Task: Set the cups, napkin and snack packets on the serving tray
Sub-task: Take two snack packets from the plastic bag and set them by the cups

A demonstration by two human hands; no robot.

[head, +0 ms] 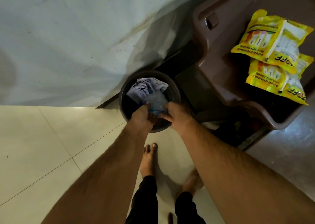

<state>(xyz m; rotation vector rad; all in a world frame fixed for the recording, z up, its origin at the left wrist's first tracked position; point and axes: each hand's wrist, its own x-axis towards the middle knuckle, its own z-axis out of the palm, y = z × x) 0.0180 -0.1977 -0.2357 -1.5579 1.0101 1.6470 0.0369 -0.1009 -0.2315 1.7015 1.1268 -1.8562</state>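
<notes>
Both hands, left (142,115) and right (175,113), reaching into a dark bin (175,94) on the floor, pinching a crumpled bluish wrapper (157,103); yellow snack packets (272,53) waiting on a brown stool (219,73), fetching them probably next.

bin (173,94): dark, round, on the floor against the wall
floor (51,147): pale tiles
wall (68,36): whitish, stained
chair (221,70): brown plastic

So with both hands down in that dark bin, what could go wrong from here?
The left hand and right hand pinch a crumpled clear plastic wrapper over the bin; it could slip in among the white sachets. The yellow soya chunks packets overhang the brown chair and might slide off.
</notes>
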